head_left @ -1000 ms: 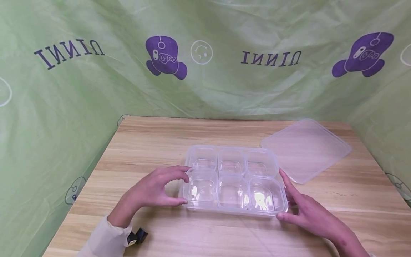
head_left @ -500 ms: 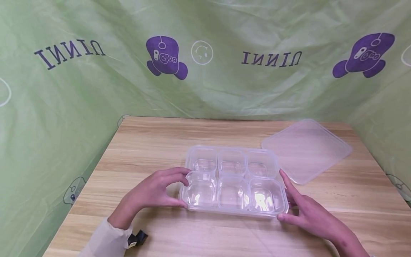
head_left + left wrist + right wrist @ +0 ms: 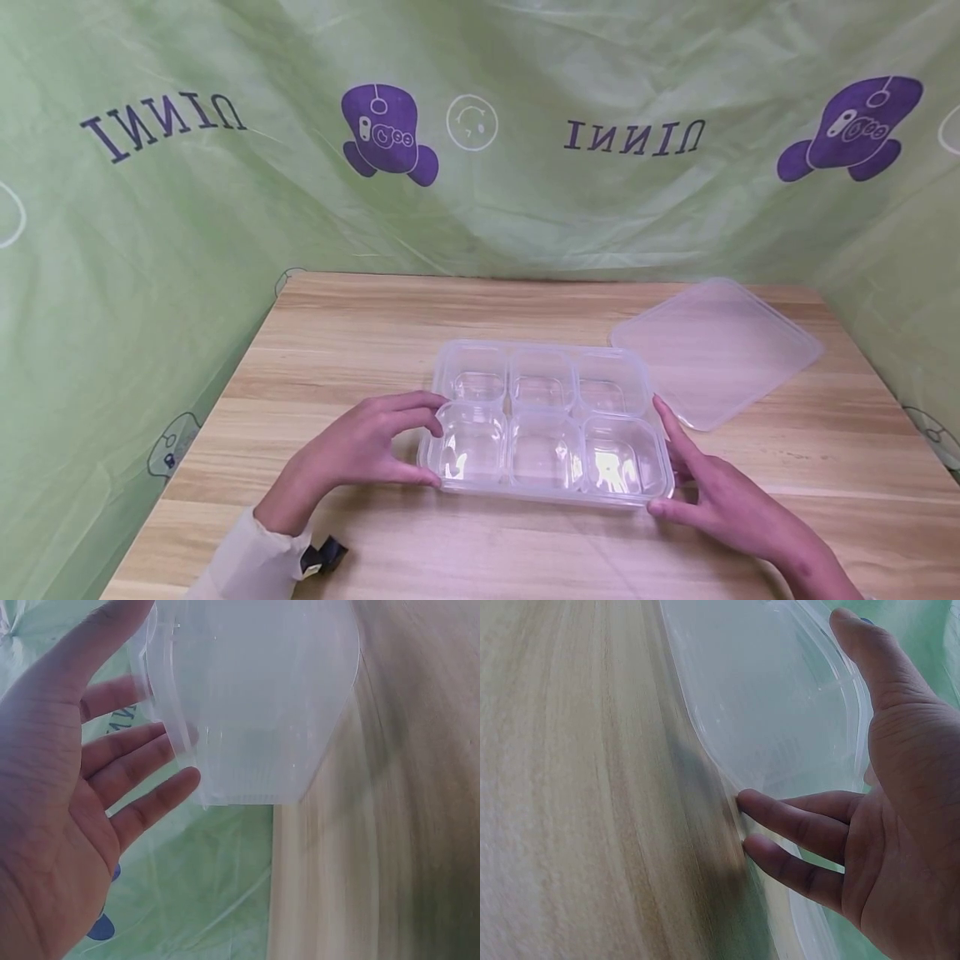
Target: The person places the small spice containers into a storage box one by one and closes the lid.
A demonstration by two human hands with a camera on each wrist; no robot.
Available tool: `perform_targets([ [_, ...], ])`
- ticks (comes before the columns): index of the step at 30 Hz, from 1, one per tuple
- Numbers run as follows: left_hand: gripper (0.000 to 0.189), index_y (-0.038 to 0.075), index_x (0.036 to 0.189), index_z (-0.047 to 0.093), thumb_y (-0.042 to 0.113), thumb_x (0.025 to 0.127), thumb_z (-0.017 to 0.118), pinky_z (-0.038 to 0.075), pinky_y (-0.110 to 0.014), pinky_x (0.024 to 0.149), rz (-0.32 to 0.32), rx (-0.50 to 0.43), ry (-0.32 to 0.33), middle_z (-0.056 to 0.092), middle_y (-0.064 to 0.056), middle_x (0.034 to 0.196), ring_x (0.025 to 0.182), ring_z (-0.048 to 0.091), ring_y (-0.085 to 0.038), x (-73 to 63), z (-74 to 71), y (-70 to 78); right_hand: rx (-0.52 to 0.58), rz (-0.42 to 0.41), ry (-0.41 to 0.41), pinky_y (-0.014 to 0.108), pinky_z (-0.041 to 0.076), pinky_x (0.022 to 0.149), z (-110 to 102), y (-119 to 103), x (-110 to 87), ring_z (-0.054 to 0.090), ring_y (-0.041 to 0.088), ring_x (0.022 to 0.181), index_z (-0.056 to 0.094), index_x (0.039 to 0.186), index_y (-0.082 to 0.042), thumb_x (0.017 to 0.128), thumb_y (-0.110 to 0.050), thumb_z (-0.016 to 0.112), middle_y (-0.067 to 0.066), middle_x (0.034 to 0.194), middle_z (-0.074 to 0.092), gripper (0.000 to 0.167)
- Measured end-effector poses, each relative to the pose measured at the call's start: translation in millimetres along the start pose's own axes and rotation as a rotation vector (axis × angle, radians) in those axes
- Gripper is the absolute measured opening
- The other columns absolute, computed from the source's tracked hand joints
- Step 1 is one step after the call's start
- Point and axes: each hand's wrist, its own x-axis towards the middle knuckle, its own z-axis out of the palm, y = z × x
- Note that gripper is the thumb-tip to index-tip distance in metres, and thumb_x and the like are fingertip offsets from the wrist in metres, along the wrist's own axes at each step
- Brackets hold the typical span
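A clear plastic container (image 3: 551, 498) stands on the table in the head view, with several small square plastic boxes set in two rows inside it. At its left end is my left hand (image 3: 367, 442); thumb and fingers hold the rim of the front left small box (image 3: 472, 446). My right hand (image 3: 723, 496) grips the container's right end, thumb at the front corner and index finger stretched along the side. The left wrist view shows the left fingers (image 3: 146, 814) bent lightly at the translucent rim. The right fingers (image 3: 799, 832) reach under that end in the right wrist view.
A flat translucent lid (image 3: 720, 354) lies on the wooden table (image 3: 360, 325) behind and right of the container. A small black object (image 3: 326, 554) shows beside the left sleeve. Green printed cloth (image 3: 525, 208) hangs around the table's back and sides.
The front left small box has sunk slightly down and toward the person, the left hand moving down with it. The right hand, container and lid stay in place.
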Motion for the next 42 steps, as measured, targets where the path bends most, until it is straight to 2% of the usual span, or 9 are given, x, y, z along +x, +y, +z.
perform_targets([
  [7,0.045,0.024,0.104,0.065,0.062,0.084,0.078,0.053,-0.041,0.099,-0.101,0.044,-0.126,0.062,-0.001,0.139,0.124,0.062,-0.023,3.7,-4.3,6.1,-0.002,0.003,0.002,0.028,0.054,0.087,0,1,-0.3,0.069,0.005,0.096,0.000,0.166,-0.017,0.088,-0.026,0.084,0.006,0.124,0.071,0.115],
  [11,0.044,0.024,0.103,0.064,0.063,0.086,0.075,0.053,-0.040,0.098,-0.122,0.060,-0.157,0.062,0.000,0.138,0.123,0.062,-0.021,5.3,-4.8,7.6,0.001,0.000,0.001,0.028,0.054,0.087,0,0,0.0,0.069,0.005,0.095,0.000,0.166,-0.016,0.088,-0.026,0.084,0.005,0.122,0.072,0.115],
  [20,0.042,0.025,0.101,0.066,0.065,0.088,0.071,0.055,-0.040,0.093,-0.123,0.075,-0.202,0.062,-0.001,0.135,0.116,0.065,-0.021,10.0,-8.5,8.2,0.006,0.001,-0.001,0.028,0.055,0.083,-1,0,0.3,0.068,0.004,0.092,0.001,0.166,-0.015,0.088,-0.025,0.085,-0.001,0.117,0.072,0.115],
  [29,0.042,0.022,0.096,0.067,0.060,0.085,0.077,0.054,-0.038,0.094,-0.147,0.060,-0.246,0.063,-0.001,0.132,0.113,0.065,-0.020,15.7,-13.6,8.1,0.000,0.007,0.000,0.028,0.055,0.084,-1,0,0.2,0.068,0.004,0.092,0.001,0.167,-0.017,0.088,-0.026,0.085,0.001,0.118,0.072,0.116],
  [36,0.038,0.018,0.088,0.067,0.054,0.084,0.080,0.049,-0.044,0.102,-0.103,0.108,-0.232,0.065,-0.008,0.129,0.120,0.061,-0.027,20.4,-13.7,4.3,0.006,-0.003,-0.002,0.029,0.055,0.084,-1,0,1.0,0.068,0.004,0.093,0.000,0.166,-0.017,0.088,-0.026,0.085,0.004,0.119,0.072,0.116],
  [42,0.034,0.018,0.087,0.067,0.050,0.085,0.079,0.048,-0.043,0.104,-0.075,0.124,-0.233,0.065,-0.008,0.127,0.121,0.060,-0.027,21.5,-11.6,1.6,-0.002,-0.001,-0.005,0.030,0.056,0.083,-1,1,1.1,0.068,0.004,0.093,0.000,0.166,-0.017,0.087,-0.026,0.086,0.004,0.120,0.072,0.117],
])
